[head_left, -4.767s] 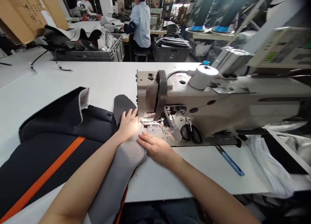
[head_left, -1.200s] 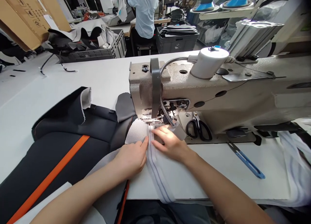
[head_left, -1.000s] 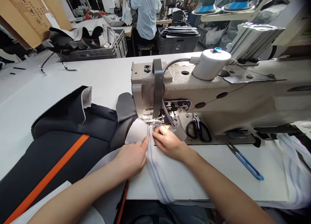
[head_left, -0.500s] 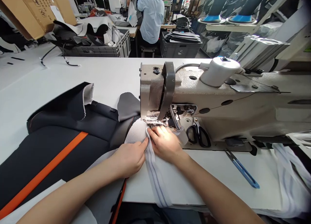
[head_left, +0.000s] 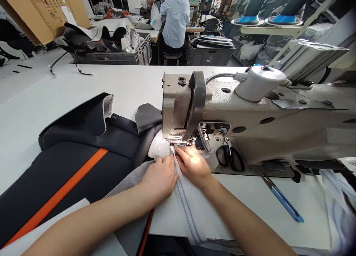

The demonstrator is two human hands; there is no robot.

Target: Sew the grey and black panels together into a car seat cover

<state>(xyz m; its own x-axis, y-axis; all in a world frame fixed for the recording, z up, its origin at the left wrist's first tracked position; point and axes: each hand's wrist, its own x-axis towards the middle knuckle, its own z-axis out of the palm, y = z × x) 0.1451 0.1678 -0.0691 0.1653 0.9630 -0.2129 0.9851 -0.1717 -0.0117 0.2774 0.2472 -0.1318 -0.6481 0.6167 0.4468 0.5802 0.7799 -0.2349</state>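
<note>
Below the head of the beige sewing machine (head_left: 183, 100), my left hand (head_left: 160, 176) is closed on the edge of a light grey mesh fabric (head_left: 130, 180). My right hand (head_left: 194, 165) presses its fingers on a white strip with dark lines (head_left: 187, 208), close to the lit needle area. The strip runs from under the machine down over the table's front edge. Joined to the mesh, a black cover with an orange stripe (head_left: 66, 182) spreads out to the left. The needle itself cannot be made out.
Black-handled scissors (head_left: 230, 156) lie on the machine bed, blue snips (head_left: 285, 202) on the white table (head_left: 130, 78) at right. Beyond stand grey crates (head_left: 210, 56), a cardboard box (head_left: 47, 15) and a person in a light blue shirt (head_left: 175, 20).
My left hand has shifted up along the mesh edge, its fingers now more bunched. The cover and mesh have moved slightly toward the machine. The whole view has shifted a little.
</note>
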